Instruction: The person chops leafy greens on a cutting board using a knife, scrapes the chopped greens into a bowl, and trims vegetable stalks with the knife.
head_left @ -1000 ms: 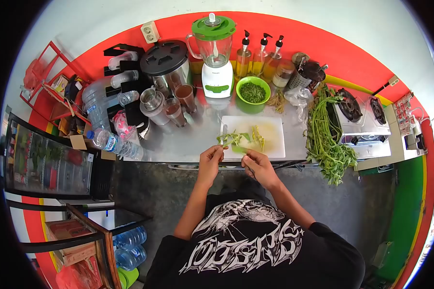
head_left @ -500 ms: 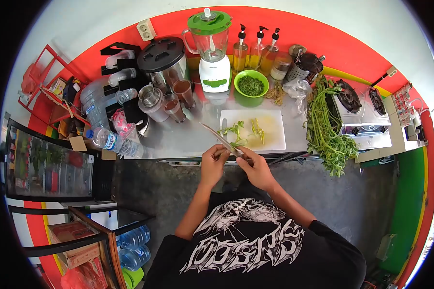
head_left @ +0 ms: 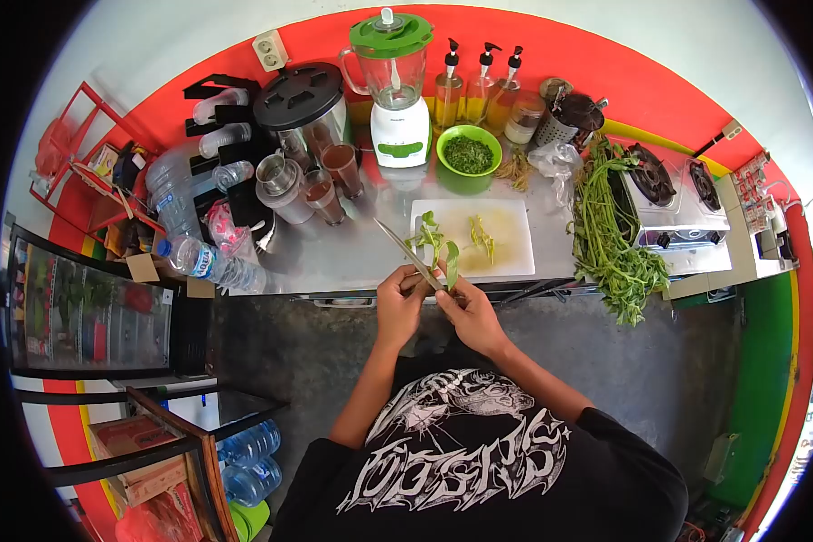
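My right hand [head_left: 471,313] is closed on a knife [head_left: 408,252], whose blade points up and to the left. Fingers of my left hand [head_left: 401,305] are pinched round a leafy green sprig [head_left: 437,246] beside the blade, and the two hands nearly touch at the counter's front edge. Behind them lies a white cutting board [head_left: 518,244] with a few yellow-green stems [head_left: 481,238] on it. The sprig's leaves hang over the board's left part. A green bowl [head_left: 469,181] of chopped greens stands behind the board.
A large bunch of leafy stems [head_left: 602,226] lies right of the board, beside a gas stove [head_left: 677,217]. Behind stand a blender [head_left: 400,135] and pump bottles [head_left: 447,95]. Two brown-filled glasses [head_left: 323,199] and a water bottle [head_left: 210,262] are to the left.
The knife has come up from low at the right and now crosses beside the sprig between my hands. The sprig stands more upright, and my hands are closer together.
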`<act>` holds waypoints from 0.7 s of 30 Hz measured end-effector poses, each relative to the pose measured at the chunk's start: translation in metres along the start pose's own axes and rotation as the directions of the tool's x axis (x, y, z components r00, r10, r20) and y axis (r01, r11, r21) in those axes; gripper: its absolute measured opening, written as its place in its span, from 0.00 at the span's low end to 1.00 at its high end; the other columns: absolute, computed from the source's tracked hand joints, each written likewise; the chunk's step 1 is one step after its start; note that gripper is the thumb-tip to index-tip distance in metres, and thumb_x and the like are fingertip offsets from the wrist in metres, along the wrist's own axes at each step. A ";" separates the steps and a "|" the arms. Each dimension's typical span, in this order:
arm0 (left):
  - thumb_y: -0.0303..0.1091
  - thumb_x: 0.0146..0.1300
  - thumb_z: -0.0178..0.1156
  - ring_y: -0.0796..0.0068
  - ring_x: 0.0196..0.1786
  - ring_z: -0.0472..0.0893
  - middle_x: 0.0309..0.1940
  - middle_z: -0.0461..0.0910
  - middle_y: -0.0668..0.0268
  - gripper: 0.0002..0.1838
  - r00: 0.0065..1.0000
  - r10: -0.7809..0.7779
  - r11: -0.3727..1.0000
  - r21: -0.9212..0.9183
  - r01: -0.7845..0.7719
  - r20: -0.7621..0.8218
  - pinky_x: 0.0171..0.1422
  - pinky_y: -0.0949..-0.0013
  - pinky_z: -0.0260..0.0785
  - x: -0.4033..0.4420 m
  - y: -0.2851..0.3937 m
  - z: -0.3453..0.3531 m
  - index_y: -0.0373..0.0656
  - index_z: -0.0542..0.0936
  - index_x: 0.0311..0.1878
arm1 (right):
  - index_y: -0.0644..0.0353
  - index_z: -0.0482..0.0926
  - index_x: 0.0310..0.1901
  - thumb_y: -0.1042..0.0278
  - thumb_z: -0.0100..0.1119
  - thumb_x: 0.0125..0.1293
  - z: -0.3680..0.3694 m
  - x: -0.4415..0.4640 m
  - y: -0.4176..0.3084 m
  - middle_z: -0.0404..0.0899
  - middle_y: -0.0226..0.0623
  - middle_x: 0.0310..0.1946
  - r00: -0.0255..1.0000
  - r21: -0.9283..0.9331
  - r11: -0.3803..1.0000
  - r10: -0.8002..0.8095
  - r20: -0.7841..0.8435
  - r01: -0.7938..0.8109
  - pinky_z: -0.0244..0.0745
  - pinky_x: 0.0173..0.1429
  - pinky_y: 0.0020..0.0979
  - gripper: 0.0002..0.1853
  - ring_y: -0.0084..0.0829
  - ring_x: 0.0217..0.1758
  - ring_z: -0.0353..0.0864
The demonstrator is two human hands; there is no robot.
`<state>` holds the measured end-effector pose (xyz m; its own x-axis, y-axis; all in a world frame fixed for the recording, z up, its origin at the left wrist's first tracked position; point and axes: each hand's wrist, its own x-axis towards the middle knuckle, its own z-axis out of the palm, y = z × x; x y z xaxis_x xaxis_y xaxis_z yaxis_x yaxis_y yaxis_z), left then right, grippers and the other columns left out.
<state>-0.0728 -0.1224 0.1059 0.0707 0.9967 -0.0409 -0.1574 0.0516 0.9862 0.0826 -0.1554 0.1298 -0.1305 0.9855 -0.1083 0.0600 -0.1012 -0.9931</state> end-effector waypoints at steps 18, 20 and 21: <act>0.24 0.71 0.61 0.75 0.43 0.86 0.42 0.89 0.54 0.13 1.000 -0.007 1.000 0.008 0.007 0.014 0.50 0.73 0.77 0.013 -0.006 0.005 0.26 0.79 0.55 | 0.59 0.78 0.67 0.72 0.61 0.74 0.004 0.016 0.013 0.86 0.33 0.40 0.984 -0.047 0.997 -0.068 -0.167 0.061 0.74 0.43 0.22 0.21 0.16 0.35 0.73; 0.23 0.70 0.60 0.76 0.42 0.86 0.41 0.89 0.54 0.12 1.000 -0.028 0.999 0.040 0.028 -0.005 0.49 0.74 0.77 0.017 -0.006 0.004 0.26 0.79 0.54 | 0.59 0.78 0.67 0.72 0.61 0.74 0.006 0.022 0.015 0.87 0.34 0.41 0.982 -0.026 0.998 -0.062 -0.176 0.058 0.74 0.44 0.22 0.21 0.16 0.36 0.74; 0.23 0.70 0.60 0.76 0.42 0.86 0.41 0.89 0.54 0.12 1.000 -0.026 0.999 0.047 0.026 0.004 0.49 0.74 0.77 0.019 -0.004 0.005 0.26 0.79 0.54 | 0.59 0.78 0.67 0.73 0.61 0.74 0.006 0.025 0.017 0.87 0.35 0.41 0.983 -0.013 0.999 -0.053 -0.178 0.051 0.75 0.44 0.23 0.21 0.16 0.37 0.75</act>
<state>-0.0660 -0.1042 0.1024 0.0788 0.9947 -0.0657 -0.1095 0.0741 0.9912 0.0745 -0.1334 0.1099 0.0452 0.9979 -0.0457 0.0662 -0.0486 -0.9966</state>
